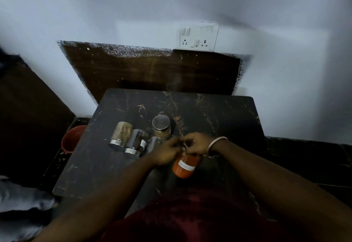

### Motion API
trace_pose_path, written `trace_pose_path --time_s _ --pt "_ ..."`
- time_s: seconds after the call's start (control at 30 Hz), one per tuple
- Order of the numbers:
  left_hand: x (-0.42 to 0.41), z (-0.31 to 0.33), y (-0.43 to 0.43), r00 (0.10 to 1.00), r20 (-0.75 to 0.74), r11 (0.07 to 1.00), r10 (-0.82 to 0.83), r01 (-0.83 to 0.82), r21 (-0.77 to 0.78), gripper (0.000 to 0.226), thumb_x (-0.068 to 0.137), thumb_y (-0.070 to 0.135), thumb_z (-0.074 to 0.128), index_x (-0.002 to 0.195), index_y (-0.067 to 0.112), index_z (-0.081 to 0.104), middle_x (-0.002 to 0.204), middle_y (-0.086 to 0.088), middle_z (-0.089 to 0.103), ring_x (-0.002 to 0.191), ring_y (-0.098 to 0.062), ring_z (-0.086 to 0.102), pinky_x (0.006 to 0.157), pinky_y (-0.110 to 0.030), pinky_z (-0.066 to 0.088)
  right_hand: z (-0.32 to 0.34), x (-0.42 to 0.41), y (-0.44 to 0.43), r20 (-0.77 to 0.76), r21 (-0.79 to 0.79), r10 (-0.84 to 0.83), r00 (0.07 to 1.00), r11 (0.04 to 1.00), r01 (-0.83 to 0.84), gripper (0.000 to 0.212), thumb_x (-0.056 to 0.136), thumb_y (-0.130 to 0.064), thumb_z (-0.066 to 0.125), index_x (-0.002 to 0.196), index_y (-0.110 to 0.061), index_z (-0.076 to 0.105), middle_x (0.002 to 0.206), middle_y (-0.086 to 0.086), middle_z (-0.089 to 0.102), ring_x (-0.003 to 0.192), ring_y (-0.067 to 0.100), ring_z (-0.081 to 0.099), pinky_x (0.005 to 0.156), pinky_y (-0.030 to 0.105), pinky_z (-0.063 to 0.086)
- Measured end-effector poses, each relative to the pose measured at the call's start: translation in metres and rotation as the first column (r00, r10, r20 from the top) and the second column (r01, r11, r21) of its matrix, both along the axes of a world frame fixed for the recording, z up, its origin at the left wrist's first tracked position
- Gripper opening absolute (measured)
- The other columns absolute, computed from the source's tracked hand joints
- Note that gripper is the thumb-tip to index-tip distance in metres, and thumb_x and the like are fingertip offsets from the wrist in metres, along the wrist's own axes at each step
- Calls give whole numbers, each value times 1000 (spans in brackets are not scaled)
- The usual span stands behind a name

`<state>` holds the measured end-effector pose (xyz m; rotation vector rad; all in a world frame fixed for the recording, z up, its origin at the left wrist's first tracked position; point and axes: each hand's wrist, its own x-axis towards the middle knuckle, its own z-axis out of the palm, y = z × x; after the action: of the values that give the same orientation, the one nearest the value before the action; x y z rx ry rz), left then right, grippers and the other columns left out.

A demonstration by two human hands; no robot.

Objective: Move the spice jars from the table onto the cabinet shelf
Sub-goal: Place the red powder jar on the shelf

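Observation:
On the dark marble-patterned table (219, 112) lie several glass spice jars with steel lids. A jar of pale spice (121, 135) and a dark jar (136, 143) lie on their sides at the left. Behind them a jar with brown powder (161, 126) stands upright. A further jar (154, 142) is partly hidden by my left hand (168, 152). My right hand (198, 142) meets the left one over the top of an orange-red spice jar (185, 166), which is tilted with a white label showing. Both hands grip its lid end.
A red bucket (71, 139) stands on the floor left of the table. A brown wooden panel (152, 70) leans on the white wall behind, below a switch and socket plate (199, 37). A dark cabinet side (28, 108) rises at the left.

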<state>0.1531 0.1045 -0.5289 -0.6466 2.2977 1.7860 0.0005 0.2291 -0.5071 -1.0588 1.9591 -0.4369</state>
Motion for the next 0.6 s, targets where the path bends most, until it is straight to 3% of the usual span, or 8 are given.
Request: trace_pose_path --time_s 0.07,0.13,0.23,0.3,0.43,0.5,0.57,0.6 --pt "0 27 0 994 -78 984 81 -67 164 34 105 11 49 139 7 52 133 -17 63 119 -25 66 98 -39 58 28 -2 -6 60 -30 -22 998 999 24 40 79 -31 79 114 -16 69 105 7 74 95 25 73 77 42 65" --pt "1 61 5 974 -165 958 157 -110 266 43 103 29 46 139 6 50 134 -17 61 118 -26 66 90 -34 59 63 -8 -9 20 -108 -38 999 993 40 46 74 -46 81 107 -16 71 97 0 73 88 18 72 66 29 59" --pt "-2 107 15 915 -286 919 284 -174 354 52 103 45 42 143 11 47 134 -18 63 115 -30 68 90 -39 60 113 -9 -10 20 -327 -166 986 931 164 67 66 -72 73 105 -18 73 97 0 74 89 19 73 73 33 60" --pt "-6 137 24 853 -366 884 371 -205 420 54 104 45 38 144 10 48 133 -26 63 110 -31 70 86 -38 62 142 0 -8 116 -497 -253 960 823 277 68 69 -78 64 98 -18 74 93 2 76 87 20 75 77 35 61" --pt "-6 186 41 727 -455 791 515 -197 579 49 104 43 39 140 15 57 129 -21 68 106 -29 71 83 -40 61 182 28 3 389 -757 -219 895 477 446 34 90 -55 55 93 -28 76 89 -9 77 83 4 72 71 19 57" --pt "-2 206 47 703 -444 734 555 -163 659 54 100 45 43 141 13 57 122 -17 71 102 -27 73 82 -40 61 189 42 12 491 -779 -224 841 319 540 37 90 -52 54 108 -24 70 103 -3 74 95 15 72 80 31 60" --pt "3 221 50 692 -455 716 560 -129 686 55 99 45 45 141 11 56 117 -14 73 100 -26 73 83 -40 61 193 55 17 570 -763 -203 796 228 605 44 89 -52 53 117 -20 66 119 16 69 104 33 69 86 47 58" --pt "4 227 52 688 -465 721 557 -124 681 55 98 45 46 140 11 57 116 -14 73 100 -26 72 83 -40 61 198 60 19 595 -756 -190 781 198 624 46 89 -50 52 120 -19 65 120 20 67 104 34 68 85 47 57"
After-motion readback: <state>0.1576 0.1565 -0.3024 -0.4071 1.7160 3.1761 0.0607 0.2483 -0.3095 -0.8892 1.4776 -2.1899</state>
